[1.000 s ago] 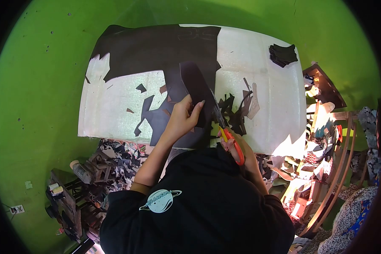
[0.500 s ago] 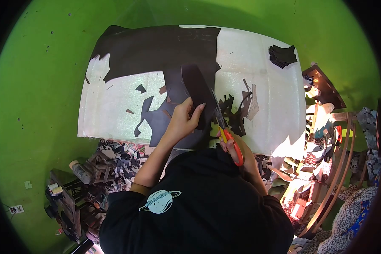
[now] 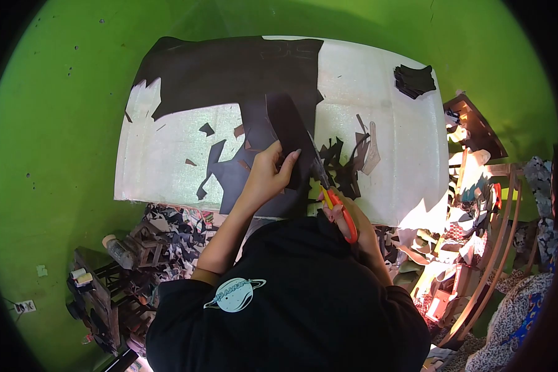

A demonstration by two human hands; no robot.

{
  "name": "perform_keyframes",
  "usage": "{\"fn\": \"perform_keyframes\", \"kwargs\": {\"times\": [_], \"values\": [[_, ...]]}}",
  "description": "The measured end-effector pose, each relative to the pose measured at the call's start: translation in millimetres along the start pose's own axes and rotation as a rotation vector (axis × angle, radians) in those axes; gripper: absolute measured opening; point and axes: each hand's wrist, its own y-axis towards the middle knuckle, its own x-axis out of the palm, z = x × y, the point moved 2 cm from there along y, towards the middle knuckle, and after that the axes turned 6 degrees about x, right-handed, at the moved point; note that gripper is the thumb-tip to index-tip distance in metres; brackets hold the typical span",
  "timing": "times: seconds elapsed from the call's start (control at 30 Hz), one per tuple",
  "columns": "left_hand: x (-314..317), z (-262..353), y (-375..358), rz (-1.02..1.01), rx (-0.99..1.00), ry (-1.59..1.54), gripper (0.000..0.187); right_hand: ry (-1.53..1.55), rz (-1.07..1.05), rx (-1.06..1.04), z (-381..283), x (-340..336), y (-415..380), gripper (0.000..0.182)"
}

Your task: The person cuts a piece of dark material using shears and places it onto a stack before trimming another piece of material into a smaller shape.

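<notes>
My left hand (image 3: 271,170) pinches a dark strip of sheet material (image 3: 284,124), thumb on top, and holds it up at a slant. My right hand (image 3: 341,214) is wrapped round the red and yellow handles of a pair of scissors (image 3: 332,198). Their blades point away from me and lie along the right edge of the strip. Whether the blades are fully closed is hard to make out. Beneath the strip, a large dark brown sheet (image 3: 211,71), which looks like leather, spreads over the table (image 3: 384,149) with a jagged, cut outline.
Dark offcuts (image 3: 347,170) lie right of the scissors, beside a pale elongated template-like piece (image 3: 371,152). A stack of dark cut pieces (image 3: 414,81) sits at the far right corner. Scraps (image 3: 173,232) cover the floor, near a wooden stool (image 3: 146,242) at left.
Hardly anything differs. The scissor blades have shifted slightly along the strip's edge, and my left thumb has tilted a little.
</notes>
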Motion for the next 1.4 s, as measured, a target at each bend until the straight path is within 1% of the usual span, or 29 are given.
{"fn": "perform_keyframes", "kwargs": {"times": [0.13,0.17,0.2,0.23,0.27,0.3,0.33,0.43,0.47,0.5,0.53,0.57,0.63,0.67,0.73,0.83,0.9,1.03,1.17,1.23,1.27,1.33,1.37,1.4], "values": [[2,-2,0,0.001,-0.013,-0.001,0.015,-0.005,0.008,0.017,-1,0,-2,0.067],[3,-9,0,0.018,0.084,0.016,0.016,-0.005,0.009,0.015,-2,0,-2,0.067],[3,-7,2,0.035,0.180,0.033,0.016,-0.047,0.042,-0.001,-3,-1,-3,0.050],[2,-6,1,0.036,0.182,0.033,0.016,-0.090,0.076,-0.016,-4,-2,-4,0.033],[1,-4,0,0.005,0.095,0.016,0.016,-0.091,0.076,-0.017,-3,0,-4,0.033],[0,-1,-1,-0.025,0.007,0.000,0.016,-0.033,0.065,-0.039,-2,3,-3,0.049],[-1,4,0,-0.025,0.008,0.001,0.016,0.025,0.055,-0.060,-2,4,-3,0.066],[-3,16,1,-0.046,0.028,0.082,0.016,0.046,0.021,-0.005,-10,2,-5,0.067],[-3,18,2,-0.052,-0.015,0.066,0.016,0.046,0.021,-0.005,-14,0,-5,0.067],[-3,18,2,-0.058,-0.057,0.051,0.017,-0.030,0.016,-0.006,-18,-4,-4,0.068],[-3,14,2,-0.058,-0.057,0.051,0.017,-0.106,0.012,-0.007,-19,-5,-4,0.070],[-4,7,2,-0.068,-0.059,0.032,0.017,-0.106,0.013,-0.007,-18,-3,-4,0.070],[-2,4,2,-0.081,-0.060,0.011,0.017,-0.094,0.102,-0.049,-15,0,-5,0.072],[-2,5,2,-0.079,-0.061,0.013,0.017,-0.094,0.103,-0.050,-14,0,-6,0.072],[-2,7,3,-0.074,-0.063,0.017,0.018,0.006,0.026,0.022,-10,2,-6,0.073],[0,14,3,-0.074,-0.027,0.014,0.018,0.088,-0.007,-0.024,-7,4,2,0.075],[-3,20,4,-0.084,-0.034,0.128,0.016,0.046,-0.022,-0.013,-7,-1,3,0.075],[-3,14,2,-0.059,-0.047,0.032,0.016,0.007,-0.096,0.030,-6,-2,3,0.077],[-2,13,2,-0.050,0.050,0.095,0.016,0.024,-0.037,0.045,-13,2,-2,0.079],[2,12,0,-0.040,0.078,0.094,0.016,0.114,0.052,-0.046,-16,5,-7,0.079],[4,11,-1,-0.018,0.087,0.085,0.015,0.112,0.053,-0.043,-18,4,-8,0.079],[8,11,-1,0.003,0.099,0.077,0.015,0.063,0.054,-0.040,-22,0,-10,0.074],[10,12,-1,0.027,0.106,0.008,0.014,0.063,0.056,-0.042,-18,-1,-10,0.074],[10,12,-2,0.050,0.115,-0.059,0.013,0.020,0.029,-0.020,-12,0,-9,0.069]]}}
